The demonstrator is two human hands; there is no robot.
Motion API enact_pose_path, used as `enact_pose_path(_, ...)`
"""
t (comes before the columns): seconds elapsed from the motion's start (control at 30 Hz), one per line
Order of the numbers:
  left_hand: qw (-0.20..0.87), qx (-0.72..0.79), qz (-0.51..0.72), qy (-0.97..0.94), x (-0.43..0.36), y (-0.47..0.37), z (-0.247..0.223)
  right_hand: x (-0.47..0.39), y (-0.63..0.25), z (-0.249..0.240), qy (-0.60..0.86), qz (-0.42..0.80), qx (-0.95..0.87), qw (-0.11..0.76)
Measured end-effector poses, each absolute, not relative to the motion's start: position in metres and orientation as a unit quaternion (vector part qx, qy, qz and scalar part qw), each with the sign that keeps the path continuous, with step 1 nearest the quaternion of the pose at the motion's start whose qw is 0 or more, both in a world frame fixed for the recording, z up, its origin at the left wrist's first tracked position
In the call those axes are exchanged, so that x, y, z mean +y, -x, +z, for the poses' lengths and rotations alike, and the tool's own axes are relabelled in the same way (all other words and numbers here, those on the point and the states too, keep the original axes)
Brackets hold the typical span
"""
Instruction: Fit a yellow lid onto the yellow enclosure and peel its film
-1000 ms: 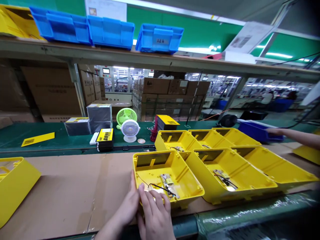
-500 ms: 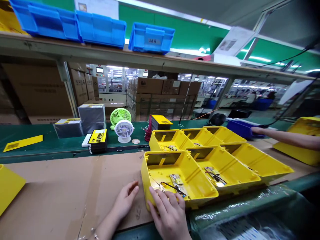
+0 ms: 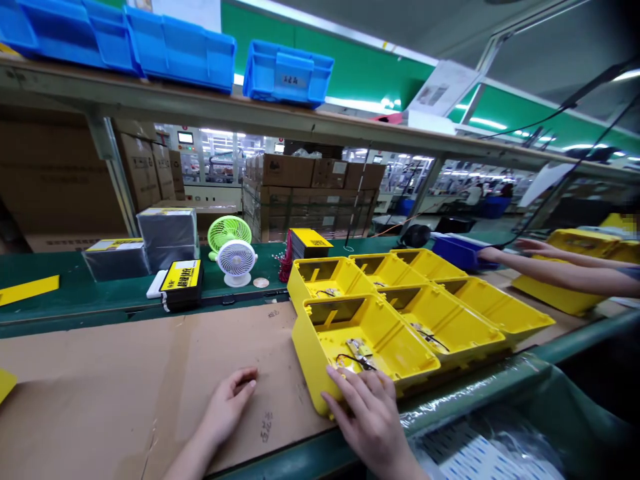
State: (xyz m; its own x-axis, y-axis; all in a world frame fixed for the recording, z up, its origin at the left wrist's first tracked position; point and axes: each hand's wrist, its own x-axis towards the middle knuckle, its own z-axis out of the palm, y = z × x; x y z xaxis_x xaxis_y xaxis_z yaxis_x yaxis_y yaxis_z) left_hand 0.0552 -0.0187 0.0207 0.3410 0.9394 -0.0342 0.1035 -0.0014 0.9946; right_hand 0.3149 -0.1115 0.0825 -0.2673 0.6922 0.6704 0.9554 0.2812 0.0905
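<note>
brown cardboard sheet [image 3: 125,373] over green workbench [image 3: 65,293], blue bins [image 3: 287,63] on shelf above

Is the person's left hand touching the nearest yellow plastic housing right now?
No, the left hand lies on the brown cardboard sheet, apart from the nearest yellow plastic housing.

A factory assembly line: a green conveyor belt [image 3: 70,293] runs behind a cardboard-covered bench [image 3: 125,373]. Blue bins [image 3: 287,73] line an overhead shelf [image 3: 350,130] beneath a green wall [image 3: 360,67]. Stacked cardboard cartons [image 3: 310,193] fill the floor beyond, under bright strip lights [image 3: 487,124]. Two small desk fans [image 3: 235,257] stand on the belt.
</note>
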Motion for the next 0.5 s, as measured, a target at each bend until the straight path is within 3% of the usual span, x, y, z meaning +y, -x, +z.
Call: enact_pose_path(0.5,0.581,0.432,0.371,-0.582,-0.015,-0.055,0.004,-0.104,-0.521,0.084,0.613,-0.367,-0.665,0.215)
